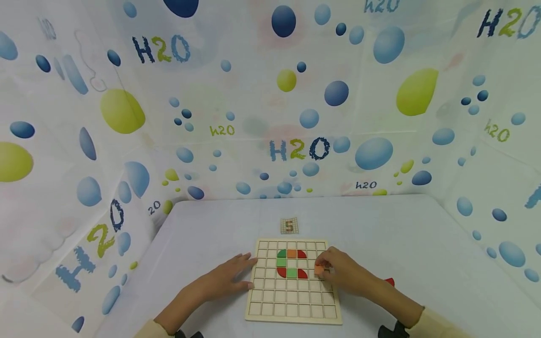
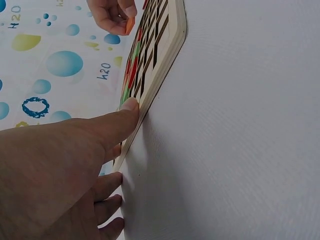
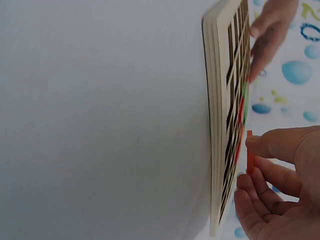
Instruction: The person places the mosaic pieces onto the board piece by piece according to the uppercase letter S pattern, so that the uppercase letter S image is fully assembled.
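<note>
A wooden grid board (image 1: pixel 291 321) lies flat on the table. Red quarter-round tiles (image 1: pixel 302 273), a dark green one (image 1: pixel 282 253), light green squares (image 1: pixel 292 273) and an orange square (image 1: pixel 291 253) sit in its upper middle cells. My right hand (image 1: pixel 348 272) pinches another orange tile (image 3: pixel 250 162) between thumb and fingertips, over the board's right side; in the right wrist view the tile stands on edge, just off the grid. My left hand (image 1: pixel 226 279) rests at the board's left edge, fingers extended and thumb (image 2: pixel 131 105) on the rim.
Behind the board lies a small card (image 1: pixel 289 226) with a gridded, coloured S-like figure. A red piece (image 1: pixel 390 281) shows partly from behind my right forearm. White cloth covers the table (image 1: pixel 220 220), and a printed curtain (image 1: pixel 253 94) hangs at the back and sides.
</note>
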A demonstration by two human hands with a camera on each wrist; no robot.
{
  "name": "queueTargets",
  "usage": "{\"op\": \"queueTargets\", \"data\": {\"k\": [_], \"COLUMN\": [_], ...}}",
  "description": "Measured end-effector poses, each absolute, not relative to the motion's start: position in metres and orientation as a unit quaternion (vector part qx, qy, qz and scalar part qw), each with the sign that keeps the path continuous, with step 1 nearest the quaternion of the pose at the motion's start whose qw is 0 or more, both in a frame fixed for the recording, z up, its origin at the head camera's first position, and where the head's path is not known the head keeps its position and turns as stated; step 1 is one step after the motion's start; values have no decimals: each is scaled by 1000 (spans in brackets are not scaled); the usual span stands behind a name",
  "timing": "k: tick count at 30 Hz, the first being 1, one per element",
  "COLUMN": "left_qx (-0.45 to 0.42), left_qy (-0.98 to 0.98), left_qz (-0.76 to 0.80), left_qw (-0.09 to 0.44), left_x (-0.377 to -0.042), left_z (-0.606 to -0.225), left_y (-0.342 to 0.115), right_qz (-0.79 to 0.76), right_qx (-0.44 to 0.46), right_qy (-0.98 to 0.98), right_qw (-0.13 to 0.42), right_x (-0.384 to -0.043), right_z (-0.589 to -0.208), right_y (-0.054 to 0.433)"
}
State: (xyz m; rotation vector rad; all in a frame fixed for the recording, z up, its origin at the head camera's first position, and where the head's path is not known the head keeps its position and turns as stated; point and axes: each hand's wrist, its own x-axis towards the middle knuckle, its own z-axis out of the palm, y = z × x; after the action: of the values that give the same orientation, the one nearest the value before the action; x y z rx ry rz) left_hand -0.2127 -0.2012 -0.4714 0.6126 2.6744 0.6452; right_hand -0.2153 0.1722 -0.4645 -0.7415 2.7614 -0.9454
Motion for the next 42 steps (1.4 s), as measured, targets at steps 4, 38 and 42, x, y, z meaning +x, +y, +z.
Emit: {"op": "queueTargets", "data": {"k": [4, 38, 42], "left_qx": [216, 219, 222], "left_qy": [937, 935, 934], "left_qz": [225, 228, 230], "left_qw": [160, 158, 158], "left_x": [-212, -214, -214], "left_z": [-470, -474, -475], "left_y": [-201, -203, -203], "right_qz": [-322, -293, -281], "right_qx": [-268, -341, -332], "right_qy": [905, 889, 897], "right_qw": [75, 84, 80], "right_x": [-212, -204, -202], "right_z": [-467, -468, -467], "right_y": [158, 134, 139]}}
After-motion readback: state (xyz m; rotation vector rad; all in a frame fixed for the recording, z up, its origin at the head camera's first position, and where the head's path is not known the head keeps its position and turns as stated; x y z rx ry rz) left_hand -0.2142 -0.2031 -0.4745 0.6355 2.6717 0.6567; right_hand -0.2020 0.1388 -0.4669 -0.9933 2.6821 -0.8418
